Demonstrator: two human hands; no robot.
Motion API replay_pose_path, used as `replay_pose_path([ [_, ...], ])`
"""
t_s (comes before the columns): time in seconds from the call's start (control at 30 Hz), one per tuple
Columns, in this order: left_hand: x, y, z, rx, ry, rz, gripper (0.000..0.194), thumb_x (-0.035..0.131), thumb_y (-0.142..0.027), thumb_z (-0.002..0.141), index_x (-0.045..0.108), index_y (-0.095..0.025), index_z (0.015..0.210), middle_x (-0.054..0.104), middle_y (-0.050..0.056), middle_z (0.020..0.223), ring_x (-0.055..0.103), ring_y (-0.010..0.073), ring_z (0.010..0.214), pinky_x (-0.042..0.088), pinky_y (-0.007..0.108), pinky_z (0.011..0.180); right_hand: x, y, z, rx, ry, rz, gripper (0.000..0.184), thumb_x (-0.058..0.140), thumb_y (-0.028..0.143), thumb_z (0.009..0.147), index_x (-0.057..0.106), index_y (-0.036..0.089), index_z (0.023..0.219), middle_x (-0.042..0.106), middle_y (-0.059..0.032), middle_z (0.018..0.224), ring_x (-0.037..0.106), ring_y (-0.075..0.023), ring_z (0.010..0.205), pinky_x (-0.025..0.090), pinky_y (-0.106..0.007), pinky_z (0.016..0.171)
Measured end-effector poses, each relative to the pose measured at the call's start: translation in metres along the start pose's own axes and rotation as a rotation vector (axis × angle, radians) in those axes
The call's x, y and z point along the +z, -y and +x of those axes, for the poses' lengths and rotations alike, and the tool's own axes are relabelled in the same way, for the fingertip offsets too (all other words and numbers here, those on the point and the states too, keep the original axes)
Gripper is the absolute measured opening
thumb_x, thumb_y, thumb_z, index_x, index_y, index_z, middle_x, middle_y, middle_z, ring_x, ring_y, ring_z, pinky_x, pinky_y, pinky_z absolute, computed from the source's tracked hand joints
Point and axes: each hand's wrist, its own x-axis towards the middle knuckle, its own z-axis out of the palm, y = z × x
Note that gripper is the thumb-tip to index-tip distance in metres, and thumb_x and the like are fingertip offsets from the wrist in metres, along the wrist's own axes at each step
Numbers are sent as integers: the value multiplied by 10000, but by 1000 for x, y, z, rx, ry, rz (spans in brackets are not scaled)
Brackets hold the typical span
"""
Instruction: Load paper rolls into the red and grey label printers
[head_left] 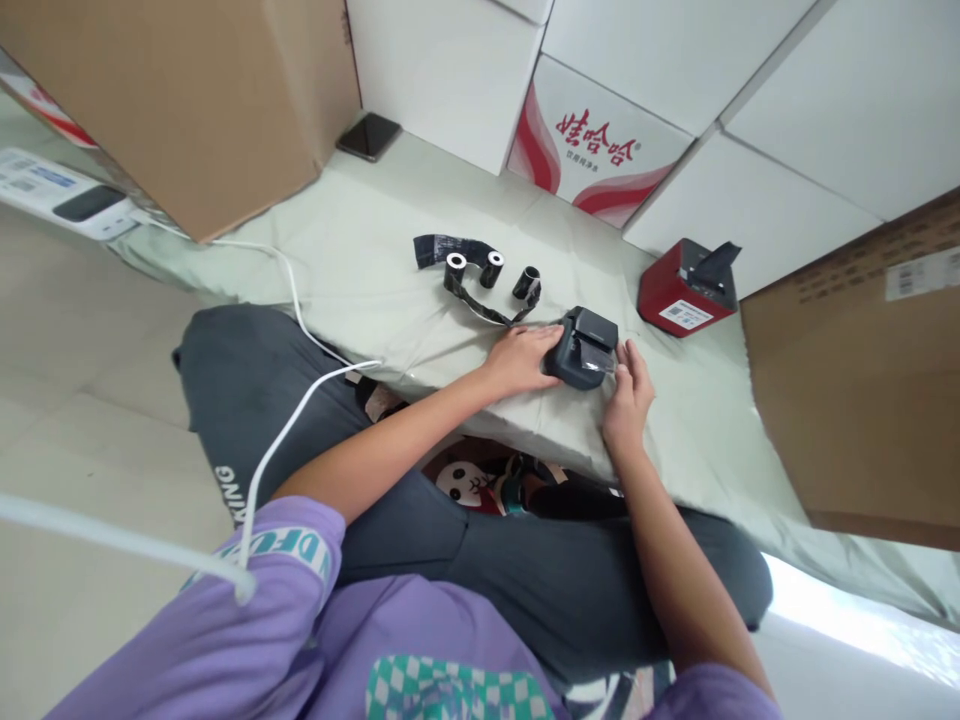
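A small dark box-shaped device (594,330), like a label printer, lies on the cloth-covered table. A thin shiny strip (596,358) shows at its front right. My left hand (521,360) grips the device's left side, thumb low and fingers along the upper edge. My right hand (630,395) is closed at the strip's right end, thumb and fingertips together on it. Left of the device lie black rolls of film: one with a white core (456,268), a second (492,266) and a third (529,280). Loose black film (450,250) trails from them.
A red and black box (686,288) with a dark flap stands at the right. Large cartons (172,100) (862,390) flank the table, and white boxes (810,110) are stacked behind. A phone (369,136) lies at the back. A white cable (289,280) crosses the left edge.
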Motion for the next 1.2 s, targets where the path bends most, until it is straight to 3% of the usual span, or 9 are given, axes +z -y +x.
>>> replay_pose_path([
  [0.23,1,2,1,13,21,-9,874,774,-446,848,426,-224,1618,498,107,1645,495,275,1521,311,469,1302,2,-15,41,-45,99,8,722,530,606,948,489,237,1567,439,-139,1682,437,-289,1559,322,-540,1288],
  [0.37,2,4,1,15,27,0,869,772,-467,855,435,-203,1611,495,121,1645,479,273,1534,316,464,1297,1,-23,73,31,173,-45,756,423,700,952,464,280,1579,449,-131,1677,472,-310,1525,479,-541,1145],
  [0.47,2,4,0,21,21,6,850,756,-483,869,442,-207,1609,510,126,1633,491,277,1525,326,467,1290,-6,-17,82,-6,189,-115,669,391,674,969,600,279,1467,549,-126,1595,557,-320,1429,530,-524,1050],
  [0.57,2,2,-1,20,18,8,836,740,-486,881,438,-215,1612,514,120,1631,497,271,1520,320,467,1293,-13,-1,86,-123,206,-287,489,506,577,936,782,240,1160,621,-144,1483,565,-338,1380,525,-528,1037],
  [0.67,1,1,-1,14,34,16,836,730,-488,890,431,-200,1615,506,121,1638,481,263,1532,312,450,1298,-13,18,94,-153,216,-543,303,668,457,836,829,231,957,566,-151,1467,506,-368,1394,473,-559,1091],
  [0.77,0,1,-1,16,53,25,840,725,-477,894,421,-181,1620,499,133,1641,474,263,1538,309,440,1298,-7,29,108,-103,344,-790,248,796,383,746,858,230,931,497,-153,1497,414,-416,1431,350,-598,1185],
  [0.9,1,3,0,32,62,14,839,724,-464,894,411,-192,1623,469,135,1660,467,253,1542,282,455,1311,3,25,122,7,488,-952,304,888,405,679,870,261,946,533,-156,1412,388,-450,1376,371,-616,1142],
  [1.03,4,5,2,49,52,4,831,707,-492,901,409,-201,1621,472,130,1660,471,246,1538,287,466,1307,5,14,121,-51,475,-911,277,880,403,683,848,237,902,551,-167,1291,411,-438,1342,365,-636,1131],
  [1.2,6,4,4,55,40,16,828,711,-482,892,417,-199,1613,486,133,1652,481,254,1530,297,473,1302,-5,24,105,-205,306,-802,260,802,354,743,776,191,943,474,-187,1399,375,-440,1392,322,-651,1141],
])
